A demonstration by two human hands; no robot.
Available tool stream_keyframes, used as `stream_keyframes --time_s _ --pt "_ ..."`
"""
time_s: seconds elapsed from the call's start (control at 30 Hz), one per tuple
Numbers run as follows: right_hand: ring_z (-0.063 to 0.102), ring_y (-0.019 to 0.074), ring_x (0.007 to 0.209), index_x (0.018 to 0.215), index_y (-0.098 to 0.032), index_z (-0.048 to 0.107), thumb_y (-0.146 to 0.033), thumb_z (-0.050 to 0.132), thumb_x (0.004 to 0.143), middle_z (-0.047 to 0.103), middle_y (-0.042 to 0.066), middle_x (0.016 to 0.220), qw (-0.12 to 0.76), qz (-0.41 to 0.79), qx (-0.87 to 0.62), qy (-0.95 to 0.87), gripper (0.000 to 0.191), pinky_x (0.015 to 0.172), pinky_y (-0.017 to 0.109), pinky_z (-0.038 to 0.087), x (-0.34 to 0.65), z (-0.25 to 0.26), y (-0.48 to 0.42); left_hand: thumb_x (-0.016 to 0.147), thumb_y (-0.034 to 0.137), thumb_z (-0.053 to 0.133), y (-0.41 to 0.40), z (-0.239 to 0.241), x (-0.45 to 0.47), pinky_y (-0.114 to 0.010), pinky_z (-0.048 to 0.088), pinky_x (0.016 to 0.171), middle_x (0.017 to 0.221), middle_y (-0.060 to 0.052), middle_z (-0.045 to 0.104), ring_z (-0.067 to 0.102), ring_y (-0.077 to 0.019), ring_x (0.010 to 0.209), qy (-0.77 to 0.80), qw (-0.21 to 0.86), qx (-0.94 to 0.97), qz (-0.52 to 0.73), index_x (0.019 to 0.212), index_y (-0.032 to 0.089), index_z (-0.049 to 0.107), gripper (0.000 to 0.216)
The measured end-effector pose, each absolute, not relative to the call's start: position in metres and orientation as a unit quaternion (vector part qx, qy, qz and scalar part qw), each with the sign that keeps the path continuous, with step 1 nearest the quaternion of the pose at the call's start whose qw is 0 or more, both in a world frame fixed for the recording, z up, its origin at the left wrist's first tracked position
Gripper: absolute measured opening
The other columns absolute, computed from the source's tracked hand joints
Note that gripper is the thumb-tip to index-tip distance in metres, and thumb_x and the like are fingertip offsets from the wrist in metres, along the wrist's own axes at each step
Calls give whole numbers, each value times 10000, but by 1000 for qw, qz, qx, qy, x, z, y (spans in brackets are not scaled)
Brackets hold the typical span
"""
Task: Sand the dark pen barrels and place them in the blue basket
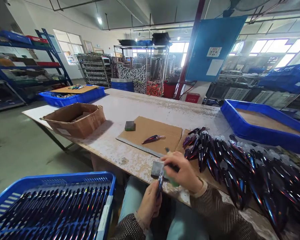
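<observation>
My left hand (147, 204) is closed around a slim iridescent blue-purple part (160, 182), held upright at the table's near edge. My right hand (182, 171) is closed on a small green tool (173, 181) pressed against the top of that part. A grey block (157, 168) lies on the table right behind both hands. One similar shiny part (153, 138) rests alone on a cardboard sheet (150, 131). A big heap of the same dark glossy parts (240, 166) spreads to the right of my right hand.
A blue crate (52, 181) of finished parts sits at my lower left. On the table stand an open cardboard box (76, 119), a small dark block (129, 125), a blue tray (262, 123) at right and another blue tray (72, 95) far left. Shelving stands behind.
</observation>
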State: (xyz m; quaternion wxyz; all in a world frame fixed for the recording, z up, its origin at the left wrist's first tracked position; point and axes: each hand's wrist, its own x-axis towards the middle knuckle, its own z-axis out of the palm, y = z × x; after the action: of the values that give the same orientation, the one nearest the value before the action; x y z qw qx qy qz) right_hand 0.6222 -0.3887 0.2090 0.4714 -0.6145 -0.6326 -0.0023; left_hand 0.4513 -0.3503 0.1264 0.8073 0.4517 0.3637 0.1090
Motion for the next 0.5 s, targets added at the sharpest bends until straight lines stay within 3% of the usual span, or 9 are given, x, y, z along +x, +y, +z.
stream_keyframes --time_s 0.1,0.23,0.3,0.4,0.5 --pt "636 228 920 826 -239 681 -257 644 817 704 20 873 383 -30 -608 -694 42 1028 427 352 611 209 -386 656 873 590 -355 124 454 -204 118 356 503 112 324 193 -49 367 338 796 476 158 892 236 491 686" --pt "631 185 709 759 -209 707 -238 595 793 679 -7 730 384 97 -660 -639 120 735 291 451 655 200 -375 644 822 673 -359 122 447 -196 195 408 615 81 361 251 -45 467 318 790 483 203 859 210 513 668" --pt "639 202 710 750 -193 710 -287 581 810 694 12 752 402 155 -667 -608 170 679 285 461 672 201 -379 665 817 663 -356 122 443 -189 236 441 647 66 382 283 -52 510 312 784 489 221 851 203 524 656" --pt "656 228 809 803 -195 705 -347 567 850 720 48 892 449 169 -640 -600 210 759 322 493 664 215 -389 698 808 642 -348 123 444 -198 215 443 617 69 350 271 -62 507 317 771 511 208 834 207 520 628" --pt "652 228 871 804 -227 691 -336 586 858 715 38 928 422 107 -591 -679 161 912 378 459 635 233 -393 714 818 610 -344 124 446 -209 192 437 603 72 332 256 -69 496 313 762 527 209 837 212 515 626"
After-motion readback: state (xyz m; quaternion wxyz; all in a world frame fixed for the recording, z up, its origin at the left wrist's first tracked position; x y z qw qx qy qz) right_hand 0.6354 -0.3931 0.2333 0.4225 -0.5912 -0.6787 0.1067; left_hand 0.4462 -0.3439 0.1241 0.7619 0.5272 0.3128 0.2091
